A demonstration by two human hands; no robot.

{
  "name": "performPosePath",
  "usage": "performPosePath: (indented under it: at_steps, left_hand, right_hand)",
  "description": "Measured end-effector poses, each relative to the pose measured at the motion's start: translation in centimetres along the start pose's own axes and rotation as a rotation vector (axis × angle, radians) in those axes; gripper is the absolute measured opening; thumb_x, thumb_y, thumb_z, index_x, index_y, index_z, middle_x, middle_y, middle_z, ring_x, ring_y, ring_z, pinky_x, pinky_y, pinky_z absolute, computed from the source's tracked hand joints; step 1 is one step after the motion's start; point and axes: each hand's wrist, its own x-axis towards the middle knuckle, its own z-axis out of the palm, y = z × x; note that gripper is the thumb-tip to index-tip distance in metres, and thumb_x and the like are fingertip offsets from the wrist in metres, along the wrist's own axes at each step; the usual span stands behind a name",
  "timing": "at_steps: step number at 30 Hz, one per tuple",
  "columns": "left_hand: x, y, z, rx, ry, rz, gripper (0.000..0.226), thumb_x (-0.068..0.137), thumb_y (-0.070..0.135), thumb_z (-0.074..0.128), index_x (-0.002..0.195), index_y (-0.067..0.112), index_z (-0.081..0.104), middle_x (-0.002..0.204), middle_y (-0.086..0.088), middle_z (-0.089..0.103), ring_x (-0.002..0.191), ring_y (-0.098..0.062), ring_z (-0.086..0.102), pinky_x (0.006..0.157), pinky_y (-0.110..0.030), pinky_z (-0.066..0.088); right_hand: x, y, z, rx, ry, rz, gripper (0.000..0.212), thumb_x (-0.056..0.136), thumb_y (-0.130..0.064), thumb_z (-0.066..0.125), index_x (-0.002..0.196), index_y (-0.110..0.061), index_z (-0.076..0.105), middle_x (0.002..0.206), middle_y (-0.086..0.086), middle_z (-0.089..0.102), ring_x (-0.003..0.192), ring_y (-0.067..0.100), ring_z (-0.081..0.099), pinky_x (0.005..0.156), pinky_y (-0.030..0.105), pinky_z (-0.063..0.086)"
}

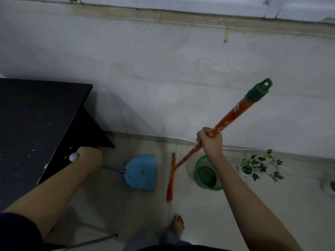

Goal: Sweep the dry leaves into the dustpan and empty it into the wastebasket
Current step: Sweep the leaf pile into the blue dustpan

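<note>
- Right hand (211,142) fisted round the broom handle (226,122), orange with white flowers, gripped well below its green cap (258,90)
- Handle slanting down and to the left, from the cap near the wall to the broom head (171,175) on the floor
- Broom head orange, seen edge-on and blurred, standing between the dustpan (142,172) and the wastebasket (206,172)
- Left hand (90,158) low beside the corner of the dark counter (32,120), fingers curled round the end of the dustpan's thin handle (113,169); grip partly hidden by the back of the hand
- Dustpan light blue, lying on the tiled floor (208,214) with its wide mouth turned towards the broom head, close to it but apart
- No telling whether any dry leaves lie in the pan or on the floor: too dim and blurred
- Wastebasket green and meshed, round, standing on the floor just right of the broom head, partly behind the right forearm
- Small white ball (73,157) at the counter's edge, just beside the left wrist
- Potted ivy (261,164) in a white pot on the floor, right of the wastebasket, near the foot of the white wall (163,69)
- Second white pot (329,187) cut off at the right edge
- Bare foot (178,224) on the tiles near the bottom, below the broom head
- Metal chair leg (90,242) at the lower left
</note>
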Motion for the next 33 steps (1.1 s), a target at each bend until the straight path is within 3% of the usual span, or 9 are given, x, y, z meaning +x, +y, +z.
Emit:
performPosePath:
  at_steps: [2, 5, 8, 12, 16, 19, 23, 28, 33]
  left_hand:
    - [-2.2, 0.5, 0.7, -0.022, -0.026, 0.005, 0.034, 0.097, 0.023, 0.038, 0.128, 0.016, 0.050, 0.137, -0.002, 0.045, 0.127, -0.023, 0.043, 0.104, -0.032, 0.037]
    - [-4.7, 1.5, 2.1, -0.026, -0.030, 0.031, 0.038, 0.099, 0.024, 0.035, 0.134, 0.015, 0.046, 0.142, -0.003, 0.040, 0.131, -0.025, 0.039, 0.106, -0.035, 0.034]
    - [-7.5, 2.9, 3.3, -0.032, -0.006, 0.084, 0.039, 0.100, 0.024, 0.033, 0.135, 0.012, 0.045, 0.143, -0.003, 0.041, 0.133, -0.026, 0.039, 0.106, -0.037, 0.032]
    - [-12.2, 5.5, 4.2, 0.005, 0.022, 0.121, 0.045, 0.101, 0.027, 0.028, 0.143, 0.013, 0.034, 0.149, -0.005, 0.031, 0.138, -0.027, 0.031, 0.111, -0.038, 0.028]
    - [-17.4, 9.3, 3.3, 0.058, 0.068, 0.145, 0.043, 0.100, 0.022, 0.031, 0.141, 0.012, 0.036, 0.149, -0.005, 0.032, 0.139, -0.027, 0.030, 0.111, -0.039, 0.027]
    - [-21.5, 13.4, 2.0, 0.183, 0.125, 0.189, 0.038, 0.098, 0.019, 0.036, 0.134, 0.012, 0.046, 0.143, -0.004, 0.042, 0.133, -0.023, 0.040, 0.109, -0.037, 0.033]
    - [-26.9, 20.2, 0.1, 0.389, 0.184, 0.262, 0.038, 0.100, 0.018, 0.034, 0.135, 0.010, 0.047, 0.144, -0.006, 0.042, 0.132, -0.020, 0.043, 0.109, -0.033, 0.034]
    - [-34.9, 30.7, -2.2, 0.480, 0.279, 0.349, 0.039, 0.101, 0.021, 0.033, 0.137, 0.015, 0.044, 0.144, 0.001, 0.044, 0.131, -0.012, 0.044, 0.107, -0.028, 0.034]
    - [-43.6, 41.7, -4.2, 0.535, 0.260, 0.369, 0.039, 0.098, 0.032, 0.038, 0.135, 0.021, 0.048, 0.140, 0.007, 0.049, 0.128, -0.008, 0.046, 0.108, -0.025, 0.032]
  right_hand:
    - [-2.2, 0.1, -0.5, 0.054, 0.010, -0.003, 0.030, 0.072, 0.012, 0.047, 0.050, -0.006, 0.038, 0.044, 0.001, 0.032, 0.040, 0.010, 0.031, 0.045, 0.020, 0.029]
    - [-5.8, 0.5, -1.4, 0.102, 0.067, -0.021, 0.040, 0.074, 0.011, 0.048, 0.050, -0.015, 0.029, 0.042, -0.008, 0.025, 0.041, 0.009, 0.026, 0.044, 0.020, 0.023]
    - [-10.2, 0.8, -2.7, 0.121, 0.163, -0.032, 0.047, 0.076, 0.006, 0.051, 0.049, -0.022, 0.023, 0.045, -0.004, 0.022, 0.047, 0.014, 0.024, 0.046, 0.024, 0.020]
    - [-16.8, 1.2, -5.9, 0.110, 0.317, -0.010, 0.053, 0.080, -0.004, 0.054, 0.043, -0.028, 0.025, 0.041, -0.013, 0.026, 0.046, 0.014, 0.028, 0.048, 0.029, 0.025]
    - [-22.6, 1.6, -10.9, 0.073, 0.458, -0.013, 0.041, 0.078, -0.006, 0.054, 0.049, -0.020, 0.029, 0.051, 0.007, 0.029, 0.052, 0.020, 0.032, 0.053, 0.033, 0.031]
    - [-26.5, 2.2, -15.5, 0.090, 0.543, 0.008, 0.040, 0.079, -0.007, 0.056, 0.051, -0.016, 0.029, 0.050, 0.007, 0.031, 0.049, 0.019, 0.033, 0.051, 0.030, 0.030]
    - [-31.6, 3.1, -22.8, 0.111, 0.676, 0.067, 0.051, 0.083, -0.002, 0.054, 0.047, -0.020, 0.024, 0.036, -0.012, 0.030, 0.038, 0.010, 0.031, 0.043, 0.023, 0.027]
    - [-38.6, 5.1, -34.4, 0.130, 0.909, 0.083, 0.047, 0.085, -0.004, 0.053, 0.050, -0.017, 0.025, 0.047, 0.002, 0.027, 0.042, 0.014, 0.029, 0.046, 0.025, 0.025]
    - [-45.1, 7.2, -46.4, 0.155, 1.092, 0.100, 0.040, 0.085, -0.003, 0.053, 0.052, -0.012, 0.034, 0.047, 0.002, 0.030, 0.038, 0.009, 0.031, 0.046, 0.023, 0.028]
